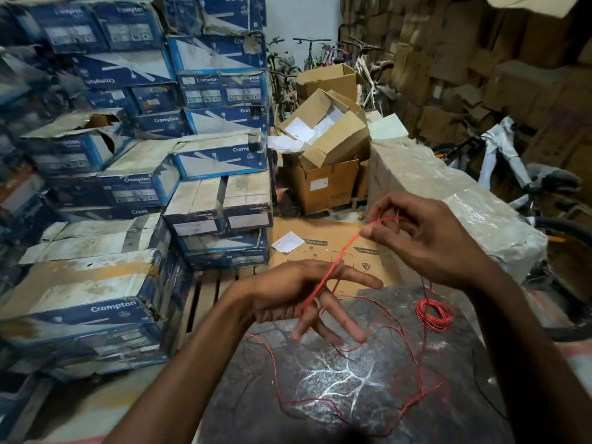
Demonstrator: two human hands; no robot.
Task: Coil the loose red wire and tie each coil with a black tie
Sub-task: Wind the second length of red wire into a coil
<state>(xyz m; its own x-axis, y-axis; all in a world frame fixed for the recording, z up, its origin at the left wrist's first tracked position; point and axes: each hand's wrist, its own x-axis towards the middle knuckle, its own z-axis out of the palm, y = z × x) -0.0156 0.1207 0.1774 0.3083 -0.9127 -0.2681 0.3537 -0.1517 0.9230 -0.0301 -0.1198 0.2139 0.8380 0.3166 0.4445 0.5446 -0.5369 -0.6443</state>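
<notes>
A thin red wire [333, 267] runs taut between my two hands above a dark slab [336, 379]. My right hand [419, 238] pinches its upper end between thumb and fingertips. My left hand [307, 296] is spread, and the wire passes between its fingers. From there the loose wire [413, 366] trails in wide tangled loops over the slab. A finished red coil [435, 314] lies on the slab at the right, below my right wrist. A thin black strand [425, 288] hangs just above that coil.
Stacked blue and white Crompton cartons [134, 200] fill the left side. Open brown cardboard boxes [323, 149] stand behind, and a flat carton [330, 248] lies under my hands. A plastic-wrapped block [448, 187] and bicycles [512, 174] are at the right.
</notes>
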